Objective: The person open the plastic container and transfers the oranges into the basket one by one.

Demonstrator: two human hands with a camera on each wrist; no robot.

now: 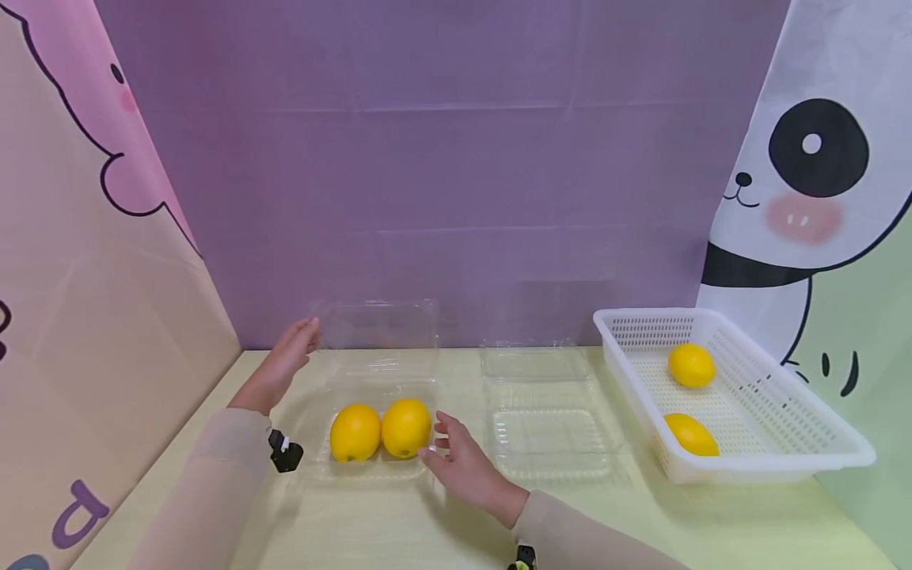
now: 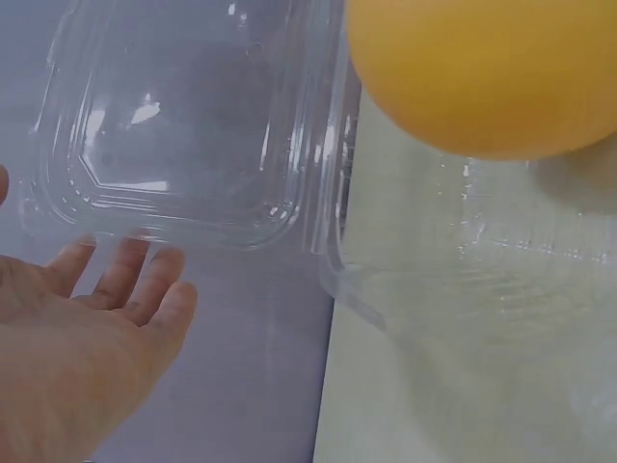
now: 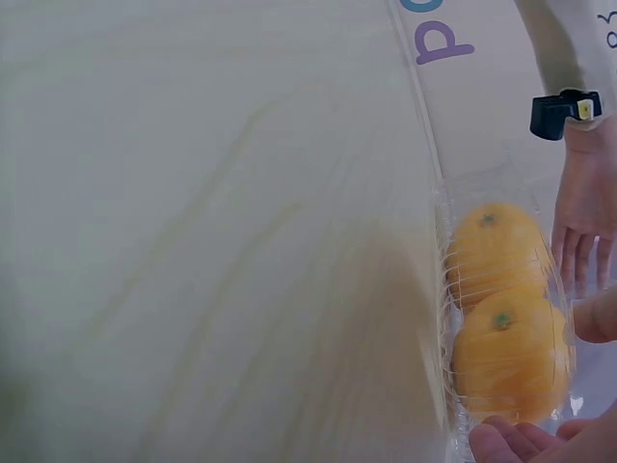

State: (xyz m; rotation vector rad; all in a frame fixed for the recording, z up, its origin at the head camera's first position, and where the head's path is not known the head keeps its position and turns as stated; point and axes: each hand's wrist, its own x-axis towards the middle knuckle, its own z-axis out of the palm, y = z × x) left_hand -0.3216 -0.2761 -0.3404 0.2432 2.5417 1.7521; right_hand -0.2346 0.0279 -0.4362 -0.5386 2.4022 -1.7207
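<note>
Two yellow-orange oranges [image 1: 355, 432] sit side by side in the base of a clear plastic clamshell box [image 1: 378, 476]. Its hinged lid [image 1: 378, 324] stands raised at the back, against the purple backdrop. My left hand [image 1: 288, 352] is at the lid's left edge with fingers extended; in the left wrist view those fingertips [image 2: 166, 258] come right up to the lid's rim. Beside the box's right wall is my right hand [image 1: 466, 467], thumb and fingers spread and loosely bent near the right-hand orange [image 1: 406, 428], with nothing held between them.
A second clear clamshell box [image 1: 549, 431] lies opened to the right, its lid [image 1: 534, 360] toward the back. Farther right, a white perforated basket [image 1: 784, 463] contains two more oranges [image 1: 692, 365]. Printed cloth walls [image 1: 456, 174] border the pale table [image 1: 356, 530] at the back and sides.
</note>
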